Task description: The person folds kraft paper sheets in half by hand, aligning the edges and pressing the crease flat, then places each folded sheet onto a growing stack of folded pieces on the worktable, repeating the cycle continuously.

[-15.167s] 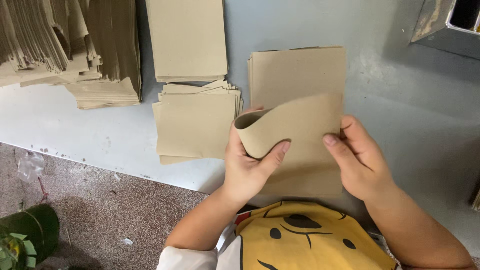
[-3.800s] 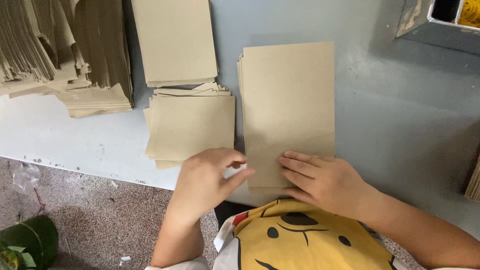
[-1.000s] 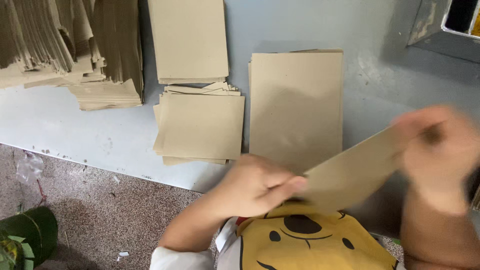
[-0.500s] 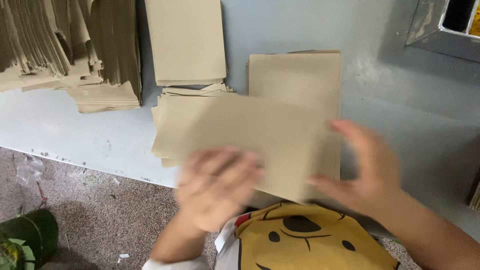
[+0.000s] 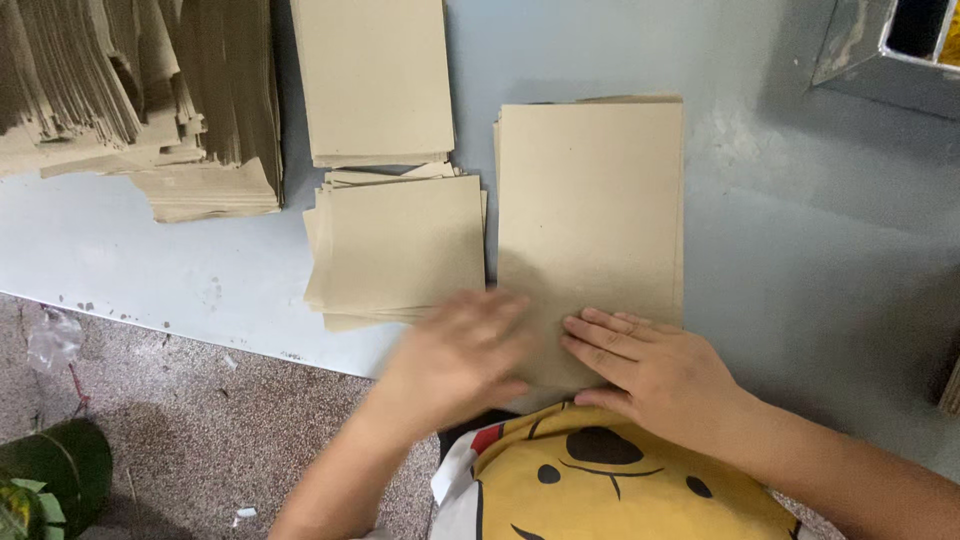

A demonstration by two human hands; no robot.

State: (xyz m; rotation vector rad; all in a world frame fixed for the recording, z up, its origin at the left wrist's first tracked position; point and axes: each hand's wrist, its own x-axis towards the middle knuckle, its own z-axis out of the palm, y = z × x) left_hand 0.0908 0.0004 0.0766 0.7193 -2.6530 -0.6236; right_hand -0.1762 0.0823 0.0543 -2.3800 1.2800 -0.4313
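Two hands [image 5: 560, 360] on four paper stacks [image 5: 590, 220]

Your left hand [image 5: 460, 355] and right hand [image 5: 650, 370] are both bare: no gloves, rings, watch or bands that show. Your forearms are bare too, with no sleeve over them. The left hand is smeared by motion blur, so its fingers cannot be told apart; the right hand's fingers show clearly. At six o'clock in the view sits your shirt [image 5: 610, 480]: a yellow front with a cartoon face drawn in black lines, white fabric at its eight o'clock edge, and a small red patch beside that.
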